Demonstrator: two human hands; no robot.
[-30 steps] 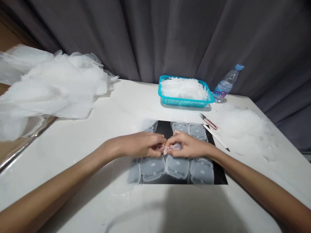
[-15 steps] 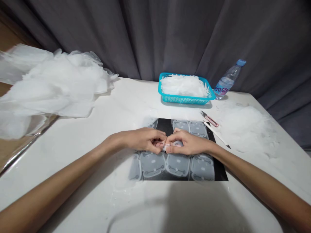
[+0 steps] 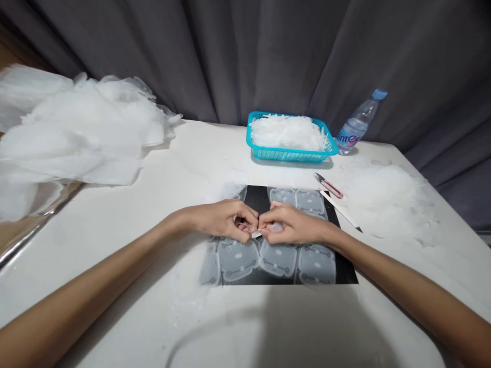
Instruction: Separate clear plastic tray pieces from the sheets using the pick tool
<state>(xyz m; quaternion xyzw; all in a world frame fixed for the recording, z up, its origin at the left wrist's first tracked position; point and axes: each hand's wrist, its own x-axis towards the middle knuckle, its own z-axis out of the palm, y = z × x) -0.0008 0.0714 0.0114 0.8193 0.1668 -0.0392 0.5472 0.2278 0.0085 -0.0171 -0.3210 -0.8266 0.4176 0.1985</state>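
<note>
Over the black mat (image 3: pixel 347 271), my left hand (image 3: pixel 226 217) and my right hand (image 3: pixel 293 224) meet with curled fingers. Both pinch a small translucent white piece (image 3: pixel 256 234), mostly hidden by the fingertips. Below them lies a clear, soft-looking sheet of rounded panels (image 3: pixel 238 259) with thin lines and small ovals, spread across the mat and past its left edge. It cannot be made out whether the pinched piece is part of this sheet. Pink-handled thread snips (image 3: pixel 330 186) and a slim white-handled blade tool (image 3: pixel 341 210) rest beyond my right hand.
A turquoise basket (image 3: pixel 291 155) full of white translucent pieces stands at the back, beside a water bottle (image 3: pixel 355 128). A big stack of translucent sheets (image 3: pixel 84 128) covers the left side. Translucent scraps (image 3: pixel 391 199) are heaped on the right of the white table (image 3: pixel 153 286).
The view has shifted slightly. Fingers of both hands have moved a little around the small piece, which shows lower between them; the pinch is kept.
</note>
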